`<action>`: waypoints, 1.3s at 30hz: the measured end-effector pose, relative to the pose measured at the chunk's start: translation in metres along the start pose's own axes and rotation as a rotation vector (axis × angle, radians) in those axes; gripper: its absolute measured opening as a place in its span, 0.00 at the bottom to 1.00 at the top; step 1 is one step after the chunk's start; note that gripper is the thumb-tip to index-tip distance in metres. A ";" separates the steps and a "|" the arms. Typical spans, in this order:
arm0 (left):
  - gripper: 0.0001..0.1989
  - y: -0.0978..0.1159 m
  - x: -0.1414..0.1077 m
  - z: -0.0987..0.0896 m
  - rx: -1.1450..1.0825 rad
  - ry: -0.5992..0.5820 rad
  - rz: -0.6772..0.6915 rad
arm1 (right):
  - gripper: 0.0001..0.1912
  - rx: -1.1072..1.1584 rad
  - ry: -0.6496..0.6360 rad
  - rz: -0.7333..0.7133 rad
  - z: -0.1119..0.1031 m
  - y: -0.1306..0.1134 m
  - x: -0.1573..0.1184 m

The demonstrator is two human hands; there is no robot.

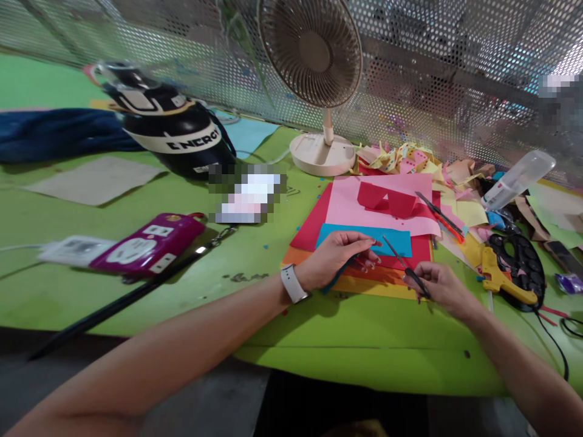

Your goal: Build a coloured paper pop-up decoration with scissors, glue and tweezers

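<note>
My left hand (344, 255), with a white watch (294, 283) on its wrist, is closed with fingers pinched at a piece of blue paper (396, 241). A darker blue flap (337, 278) of paper shows below the palm. In my right hand (439, 288) are scissors (403, 262), their dark handles in the fingers and the blades pointing up and left toward the blue paper. Underneath lie stacked red, orange and pink sheets (341, 203). A folded red paper piece (387, 200) with a small notch rests on the pink sheet.
A utility knife (441, 217) lies right of the red piece. Farther right are a yellow glue gun (503, 279), a clear bottle (519, 179) and paper scraps (410, 159). A fan (323, 155) stands behind. Left are a phone (248, 197), a purple power strip (148, 246) and a black jug (170, 130).
</note>
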State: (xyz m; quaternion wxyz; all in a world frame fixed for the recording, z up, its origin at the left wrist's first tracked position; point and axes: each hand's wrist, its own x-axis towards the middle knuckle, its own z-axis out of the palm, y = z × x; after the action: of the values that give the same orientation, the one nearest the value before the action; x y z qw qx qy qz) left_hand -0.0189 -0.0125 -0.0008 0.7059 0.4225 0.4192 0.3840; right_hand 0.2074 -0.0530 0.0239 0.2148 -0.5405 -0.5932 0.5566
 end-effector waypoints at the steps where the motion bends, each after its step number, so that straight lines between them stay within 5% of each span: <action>1: 0.07 0.000 0.000 0.000 0.006 0.000 0.003 | 0.28 0.013 0.005 0.013 0.000 0.000 0.000; 39: 0.08 -0.001 -0.001 0.000 -0.011 -0.019 0.025 | 0.27 0.075 -0.006 0.043 0.003 -0.003 -0.001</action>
State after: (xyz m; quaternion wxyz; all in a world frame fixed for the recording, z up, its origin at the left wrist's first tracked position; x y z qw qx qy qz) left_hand -0.0189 -0.0141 -0.0015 0.7076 0.4273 0.4049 0.3910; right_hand 0.2035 -0.0549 0.0260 0.2214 -0.5431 -0.5607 0.5845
